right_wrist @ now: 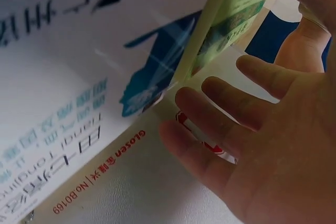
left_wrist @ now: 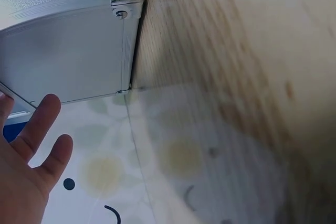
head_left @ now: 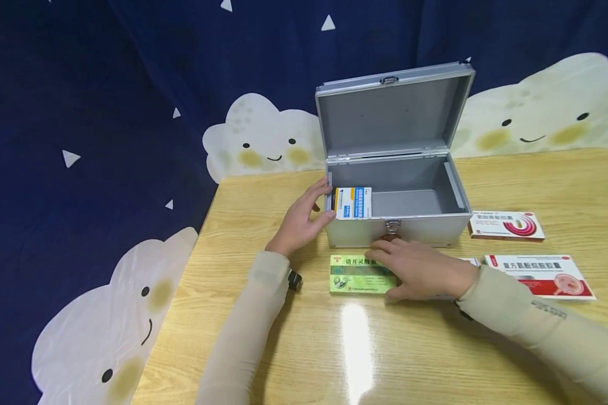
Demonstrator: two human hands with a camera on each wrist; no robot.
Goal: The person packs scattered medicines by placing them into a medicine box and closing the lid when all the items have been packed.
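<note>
Pale sleeve (head_left: 542, 332), right hand (head_left: 423, 270), green box (head_left: 357, 275) partly beneath it

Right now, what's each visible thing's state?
Silver metal case: lid raised, latch undone
White-blue-yellow carton: inside the case
Green rectangular carton: flat, partly covered
White-blue carton: mostly hidden in head view
White-red carton: flat, partly covered
Pink-swirled white carton: flat
Left hand: at case's left rim
Right hand: over green carton

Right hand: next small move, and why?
Probably have the right hand curl its fingers onto the flat green cardboard box. They look spread over its right end, not gripping, while the open silver rectangular case already holds a white-and-blue cardboard box, with bare floor beside it.
</note>
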